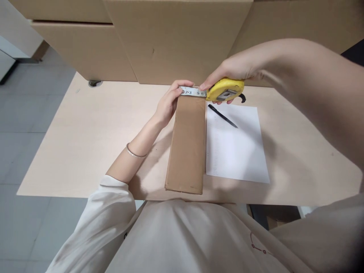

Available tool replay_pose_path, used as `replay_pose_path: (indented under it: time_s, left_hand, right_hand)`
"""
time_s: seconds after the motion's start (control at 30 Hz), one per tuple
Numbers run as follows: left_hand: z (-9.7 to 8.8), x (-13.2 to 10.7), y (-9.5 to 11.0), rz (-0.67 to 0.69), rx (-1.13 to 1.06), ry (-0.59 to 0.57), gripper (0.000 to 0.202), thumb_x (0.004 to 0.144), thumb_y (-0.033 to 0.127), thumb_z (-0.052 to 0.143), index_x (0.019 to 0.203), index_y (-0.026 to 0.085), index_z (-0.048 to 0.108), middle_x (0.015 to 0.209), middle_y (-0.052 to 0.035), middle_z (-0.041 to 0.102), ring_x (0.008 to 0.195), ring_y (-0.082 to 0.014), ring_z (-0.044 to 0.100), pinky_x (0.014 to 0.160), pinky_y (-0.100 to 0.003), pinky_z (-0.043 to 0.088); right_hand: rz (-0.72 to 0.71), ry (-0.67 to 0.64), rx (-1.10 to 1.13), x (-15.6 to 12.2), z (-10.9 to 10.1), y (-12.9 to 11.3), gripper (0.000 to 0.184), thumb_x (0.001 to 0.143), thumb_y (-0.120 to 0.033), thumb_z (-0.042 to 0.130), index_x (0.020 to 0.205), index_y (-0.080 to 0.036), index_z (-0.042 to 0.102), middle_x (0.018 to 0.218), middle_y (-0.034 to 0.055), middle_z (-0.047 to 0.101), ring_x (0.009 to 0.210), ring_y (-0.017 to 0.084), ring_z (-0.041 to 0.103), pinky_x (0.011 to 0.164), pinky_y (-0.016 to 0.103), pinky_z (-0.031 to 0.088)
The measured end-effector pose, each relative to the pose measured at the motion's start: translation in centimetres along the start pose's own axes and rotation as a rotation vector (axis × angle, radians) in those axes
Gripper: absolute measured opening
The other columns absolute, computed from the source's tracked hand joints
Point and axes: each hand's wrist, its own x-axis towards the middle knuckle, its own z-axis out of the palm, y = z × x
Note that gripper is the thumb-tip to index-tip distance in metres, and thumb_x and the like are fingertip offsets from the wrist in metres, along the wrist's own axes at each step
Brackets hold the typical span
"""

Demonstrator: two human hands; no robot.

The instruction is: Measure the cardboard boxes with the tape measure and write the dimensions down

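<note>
Near worktop's (85,132) far edge, our right hand (223,74) grips rounded yellow tape measure (225,90); left hand (168,103) pinches silver blade (192,91) across oblong brown cardboard box (187,148).

- The left hand (168,104) covers the tip of the tape blade (193,91)
- The tape measure (224,89) hides part of the right hand (231,70)
- Faint print (215,161) on the paper (239,148) is too small to read
- The cardboard boxes (179,41) run past the top edge
</note>
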Motion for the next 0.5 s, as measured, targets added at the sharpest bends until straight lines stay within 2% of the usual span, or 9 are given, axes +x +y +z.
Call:
replay_pose_path:
  time_s: [0.13,0.23,0.33,0.5]
  left_hand:
    - [-0.1,0.3,-0.3,0.024,-0.011,-0.011,0.032,0.101,0.045,0.050,0.118,0.022,0.066,0.127,-0.0064,0.071,0.128,-0.0281,0.067,0.111,-0.042,0.052]
    - [-0.1,0.3,-0.2,0.049,-0.013,-0.019,0.031,0.100,0.041,0.050,0.117,0.022,0.067,0.127,-0.0054,0.072,0.127,-0.0272,0.068,0.112,-0.042,0.053]
    - [0.0,0.2,-0.2,0.062,0.019,-0.014,0.033,0.101,0.045,0.050,0.118,0.023,0.069,0.128,-0.0044,0.073,0.128,-0.0272,0.068,0.113,-0.042,0.053]
    - [0.0,0.6,-0.6,0.086,0.092,-0.021,0.040,0.105,0.054,0.048,0.123,0.026,0.070,0.132,-0.0033,0.073,0.131,-0.0278,0.068,0.115,-0.043,0.055]
  right_hand:
    - [-0.087,-0.049,-0.018,0.2,-0.7,0.8,0.066,0.102,-0.075,0.055,0.094,-0.014,0.080,0.077,0.0101,0.070,0.066,0.019,0.061,0.050,0.029,0.049]
    - [-0.170,-0.105,0.089,0.5,-1.2,1.7,0.063,0.097,-0.076,0.063,0.091,-0.016,0.079,0.075,0.0085,0.069,0.073,0.020,0.065,0.054,0.028,0.054]
    - [-0.209,-0.107,0.184,0.8,-1.4,2.3,0.053,0.092,-0.071,0.073,0.093,-0.018,0.079,0.072,0.0065,0.066,0.077,0.020,0.067,0.061,0.028,0.059]
    - [-0.252,-0.097,0.113,1.3,-1.6,2.8,0.054,0.094,-0.071,0.069,0.087,-0.019,0.080,0.069,0.0077,0.065,0.077,0.022,0.069,0.061,0.029,0.062]
